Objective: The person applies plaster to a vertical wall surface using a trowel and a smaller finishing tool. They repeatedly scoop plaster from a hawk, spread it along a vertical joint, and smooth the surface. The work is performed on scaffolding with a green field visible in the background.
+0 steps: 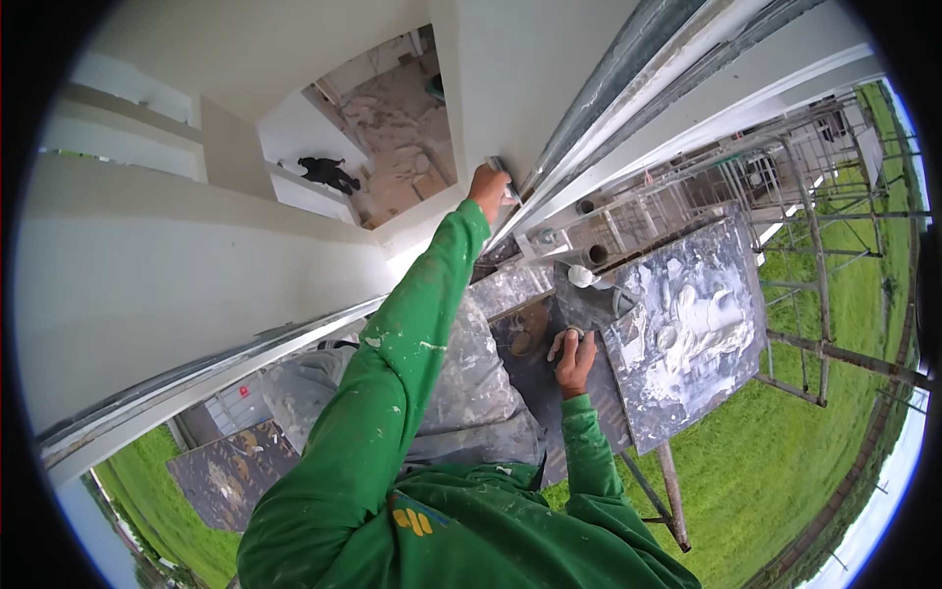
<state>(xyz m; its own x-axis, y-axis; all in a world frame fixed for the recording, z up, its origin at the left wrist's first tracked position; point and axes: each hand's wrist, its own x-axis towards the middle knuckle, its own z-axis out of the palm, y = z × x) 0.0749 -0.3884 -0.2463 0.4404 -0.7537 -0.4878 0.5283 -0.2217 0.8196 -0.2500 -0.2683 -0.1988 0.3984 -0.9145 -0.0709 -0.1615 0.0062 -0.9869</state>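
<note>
My left hand (488,192) reaches far forward to the pale wall (491,88), beside the metal window frame track. Its fingers are closed round a small grey flat-edged tool (498,165), which looks like a scraper, against the wall's edge. My right hand (575,361) is lower and nearer, fingers curled at the near side of a dark grey flat plate (581,306) smeared with white plaster. What those fingers grip is hidden. Just right of it lies a dark board (643,393) spread with wet white plaster (699,319).
Scaffold poles (819,285) and a railing stand to the right, above green grass (756,491) far below. Another plaster-stained board (235,476) juts out at lower left. Through a wall opening, a dusty floor (397,128) and a dark figure-like shape (329,175) show.
</note>
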